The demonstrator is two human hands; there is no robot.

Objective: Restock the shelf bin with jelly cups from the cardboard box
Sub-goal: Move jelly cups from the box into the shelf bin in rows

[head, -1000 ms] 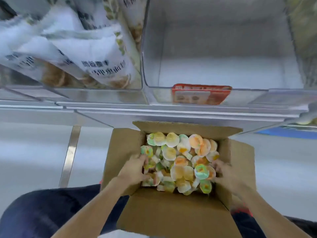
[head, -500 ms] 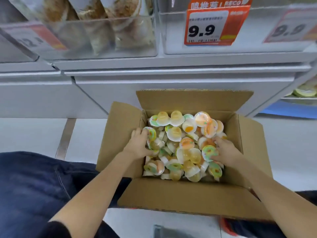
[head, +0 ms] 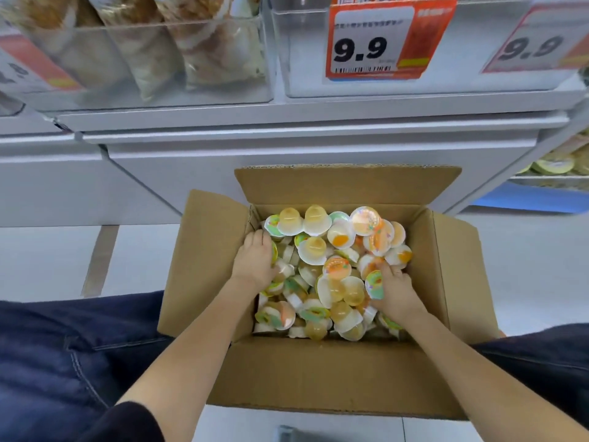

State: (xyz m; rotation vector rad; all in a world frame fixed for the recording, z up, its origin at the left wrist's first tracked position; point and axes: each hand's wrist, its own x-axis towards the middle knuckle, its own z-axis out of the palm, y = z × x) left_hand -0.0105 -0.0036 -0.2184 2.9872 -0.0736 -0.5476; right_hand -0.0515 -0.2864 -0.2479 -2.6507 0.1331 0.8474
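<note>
An open cardboard box (head: 350, 371) stands on the floor in front of me, filled with several small jelly cups (head: 314, 250) with orange, yellow and green lids. My left hand (head: 255, 260) is pushed into the heap at the box's left side, fingers down among the cups. My right hand (head: 393, 290) digs into the heap at the right side, its fingertips hidden under cups. The clear shelf bin (head: 430, 84) with a 9.9 price tag (head: 366, 49) sits above, its front wall showing nothing inside.
A neighbouring clear bin (head: 153, 87) at upper left holds bagged snacks. A white shelf base (head: 287, 154) runs behind the box. My knees in dark jeans (head: 63, 352) flank the box. More packaged goods (head: 561, 161) lie on a low shelf at right.
The view dropped from the bin's inside to its front and the box. Both hands went deeper into the heap of jelly cups, the right one moving inward.
</note>
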